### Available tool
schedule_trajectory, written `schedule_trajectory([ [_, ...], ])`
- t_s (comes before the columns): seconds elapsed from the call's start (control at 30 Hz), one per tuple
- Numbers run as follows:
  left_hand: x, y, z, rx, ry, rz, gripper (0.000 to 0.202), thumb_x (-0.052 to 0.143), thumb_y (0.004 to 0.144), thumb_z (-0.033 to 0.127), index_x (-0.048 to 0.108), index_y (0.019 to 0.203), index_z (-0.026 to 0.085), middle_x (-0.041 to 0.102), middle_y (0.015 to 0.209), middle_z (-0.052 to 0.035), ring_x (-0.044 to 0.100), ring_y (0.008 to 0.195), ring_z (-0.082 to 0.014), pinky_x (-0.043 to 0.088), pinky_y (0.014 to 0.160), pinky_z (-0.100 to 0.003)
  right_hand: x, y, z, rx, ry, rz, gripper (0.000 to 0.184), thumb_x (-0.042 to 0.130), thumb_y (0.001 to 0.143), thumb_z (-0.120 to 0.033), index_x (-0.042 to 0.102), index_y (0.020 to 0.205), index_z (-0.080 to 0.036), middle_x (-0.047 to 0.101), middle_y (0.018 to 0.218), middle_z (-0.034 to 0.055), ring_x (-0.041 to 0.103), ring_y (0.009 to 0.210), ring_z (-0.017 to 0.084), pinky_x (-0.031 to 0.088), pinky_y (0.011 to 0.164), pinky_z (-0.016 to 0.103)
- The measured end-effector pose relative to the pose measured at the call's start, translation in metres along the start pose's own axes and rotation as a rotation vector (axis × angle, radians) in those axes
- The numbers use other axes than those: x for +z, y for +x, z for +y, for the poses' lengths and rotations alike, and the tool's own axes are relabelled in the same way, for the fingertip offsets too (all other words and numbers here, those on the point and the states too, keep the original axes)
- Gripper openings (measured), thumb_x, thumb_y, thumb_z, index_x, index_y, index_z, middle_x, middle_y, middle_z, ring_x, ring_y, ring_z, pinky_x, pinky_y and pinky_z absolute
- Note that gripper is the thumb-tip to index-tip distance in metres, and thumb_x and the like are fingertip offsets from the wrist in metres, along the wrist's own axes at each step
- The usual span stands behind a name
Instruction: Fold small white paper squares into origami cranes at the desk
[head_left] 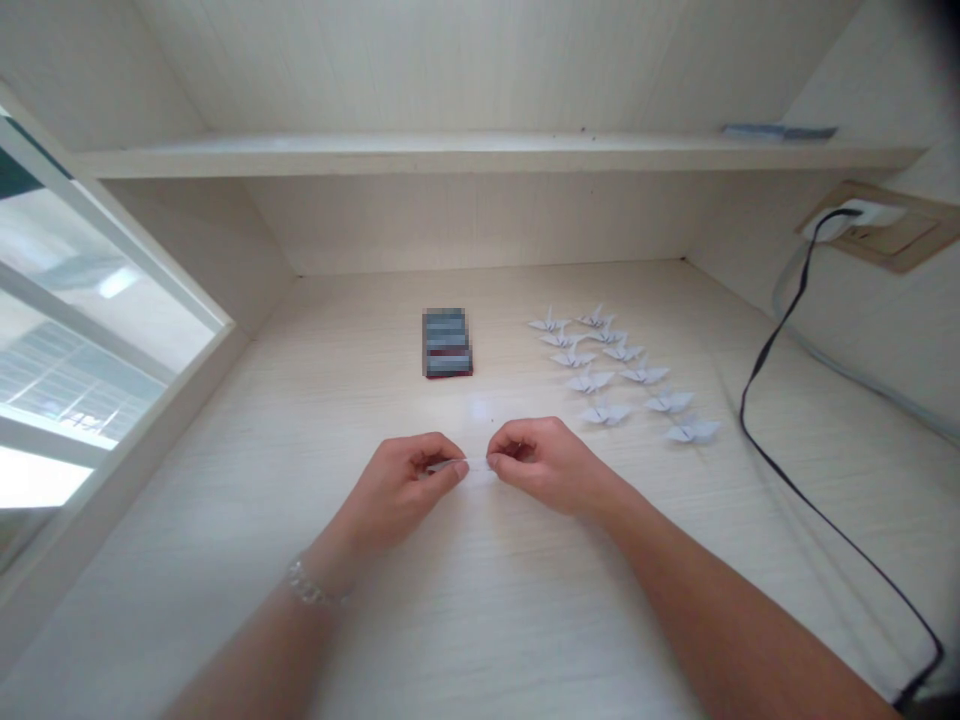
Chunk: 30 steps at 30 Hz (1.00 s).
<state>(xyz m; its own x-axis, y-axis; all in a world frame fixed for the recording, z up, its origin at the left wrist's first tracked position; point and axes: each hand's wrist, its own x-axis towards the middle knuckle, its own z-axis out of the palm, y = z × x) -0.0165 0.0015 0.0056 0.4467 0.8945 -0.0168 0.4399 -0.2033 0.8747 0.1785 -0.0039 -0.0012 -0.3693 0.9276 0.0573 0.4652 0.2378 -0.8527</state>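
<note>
Between my fingertips is a small folded piece of white paper point(475, 464), thin and pale against the desk, its exact shape mostly hidden. My left hand point(409, 480) pinches one side of it between thumb and fingers. On the other side, my right hand point(551, 465) is closed with thumb and forefinger on the paper's edge. Both hands are just above the desktop, a short gap apart. Beyond my right hand stand several white folded paper cranes point(606, 412) in two slanting rows, wings spread.
A dark pixelated rectangular object point(448, 343) lies on the desk point(345, 350) beyond my hands. On the right, a black cable point(810, 500) runs from a wall socket point(892, 235) down across the desk. Overhead is a shelf point(480, 160); a window point(90, 330) is at left.
</note>
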Motion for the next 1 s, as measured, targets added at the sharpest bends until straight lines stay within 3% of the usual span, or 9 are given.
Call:
schedule_trajectory([
  [0.23,0.001,0.000,-0.002,-0.026,-0.063,-0.015,0.019,0.054,0.077,0.031,0.066,0.075,0.016,0.063,0.068,-0.0016,0.053,0.063,-0.0129,0.040,0.058,-0.022,0.000,0.000,-0.002,-0.006,0.055,-0.021,0.013,0.054,0.078,-0.024,0.063,0.078,-0.016,0.062,0.071,0.0015,0.054,0.063,0.011,0.041,0.057,0.021],
  [0.5,0.000,0.002,-0.006,-0.052,-0.093,0.000,0.019,0.055,0.077,0.031,0.064,0.074,0.015,0.061,0.066,-0.0015,0.053,0.062,-0.0126,0.041,0.057,-0.022,0.003,0.000,0.000,-0.013,0.083,-0.049,0.014,0.053,0.079,-0.024,0.063,0.075,-0.015,0.058,0.065,-0.0007,0.050,0.059,0.009,0.038,0.054,0.020],
  [0.6,-0.001,0.005,-0.007,-0.077,-0.196,0.057,0.019,0.057,0.076,0.032,0.062,0.074,0.014,0.062,0.066,-0.0017,0.055,0.062,-0.0127,0.043,0.060,-0.023,0.002,0.001,0.001,0.003,0.133,-0.015,0.013,0.054,0.078,-0.024,0.063,0.074,-0.015,0.058,0.066,-0.0004,0.050,0.061,0.010,0.038,0.056,0.021],
  [0.73,0.002,0.008,-0.006,-0.132,-0.396,0.224,0.023,0.059,0.075,0.034,0.061,0.084,0.013,0.064,0.072,-0.0043,0.060,0.068,-0.0151,0.047,0.067,-0.027,0.004,0.005,0.004,0.057,0.235,0.107,0.016,0.054,0.078,-0.027,0.063,0.074,-0.014,0.059,0.067,0.0005,0.050,0.062,0.011,0.038,0.055,0.022],
  [0.8,0.008,0.009,-0.005,-0.149,-0.447,0.206,0.024,0.061,0.074,0.034,0.061,0.085,0.013,0.064,0.073,-0.0043,0.059,0.067,-0.0143,0.048,0.065,-0.027,0.008,0.007,0.005,0.078,0.295,0.178,0.018,0.055,0.078,-0.030,0.063,0.074,-0.014,0.060,0.067,0.0010,0.052,0.062,0.011,0.040,0.056,0.022],
  [0.87,0.014,0.008,-0.005,-0.129,-0.392,0.123,0.019,0.063,0.072,0.032,0.061,0.075,0.013,0.063,0.068,-0.0024,0.057,0.063,-0.0126,0.045,0.060,-0.023,0.012,0.008,0.005,0.075,0.349,0.215,0.018,0.056,0.077,-0.031,0.063,0.075,-0.014,0.061,0.068,0.0014,0.053,0.063,0.012,0.041,0.058,0.023],
  [1.0,0.021,0.007,-0.005,-0.104,-0.329,0.221,0.021,0.061,0.074,0.034,0.061,0.074,0.014,0.063,0.068,-0.0014,0.056,0.063,-0.0115,0.044,0.060,-0.022,0.017,0.008,0.004,0.083,0.355,0.191,0.016,0.057,0.077,-0.029,0.064,0.074,-0.015,0.064,0.071,0.0026,0.056,0.067,0.013,0.043,0.061,0.024],
])
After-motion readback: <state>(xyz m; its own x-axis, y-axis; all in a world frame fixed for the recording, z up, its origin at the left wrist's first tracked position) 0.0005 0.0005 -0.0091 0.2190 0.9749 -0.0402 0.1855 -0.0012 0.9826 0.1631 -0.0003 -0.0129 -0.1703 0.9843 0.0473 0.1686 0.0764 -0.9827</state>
